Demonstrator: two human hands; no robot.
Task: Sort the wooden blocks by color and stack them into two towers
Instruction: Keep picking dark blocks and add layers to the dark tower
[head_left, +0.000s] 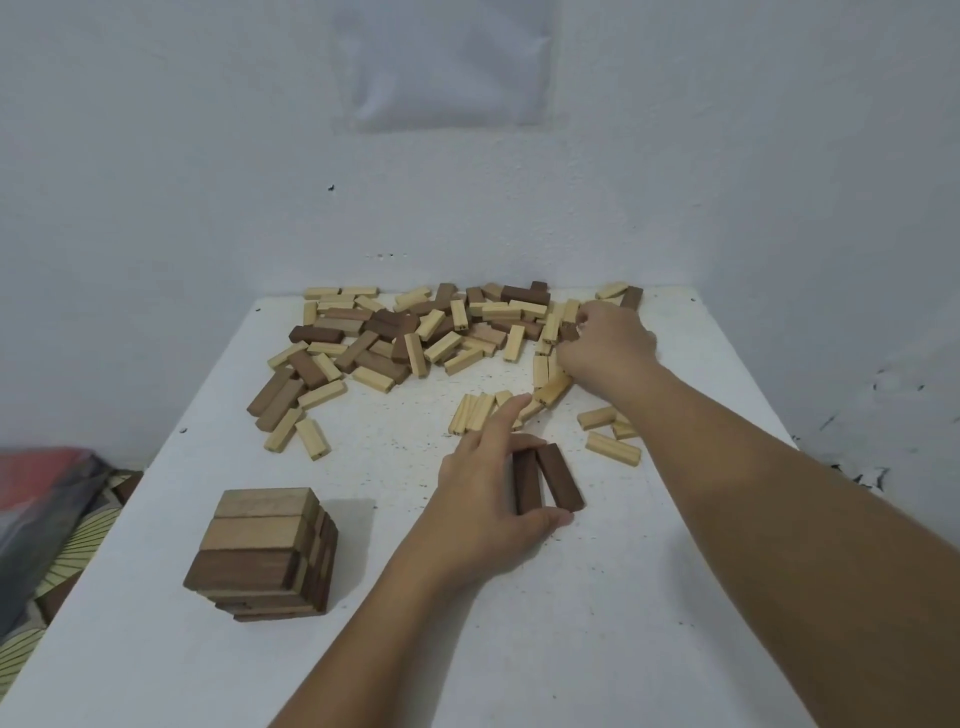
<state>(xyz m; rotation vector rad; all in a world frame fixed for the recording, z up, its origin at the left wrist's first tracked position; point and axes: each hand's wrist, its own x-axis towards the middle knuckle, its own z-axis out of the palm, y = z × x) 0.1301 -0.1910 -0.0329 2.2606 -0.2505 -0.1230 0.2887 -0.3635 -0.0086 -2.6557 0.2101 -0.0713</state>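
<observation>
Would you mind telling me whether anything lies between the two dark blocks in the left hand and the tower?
Nothing visible does. The left hand holds the two dark blocks, and only bare white table lies between them and the tower to the left.

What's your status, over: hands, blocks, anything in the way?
Left hand grips two dark blocks. Right hand pinches another dark block in pile. One tower up. Nothing blocking.
</observation>
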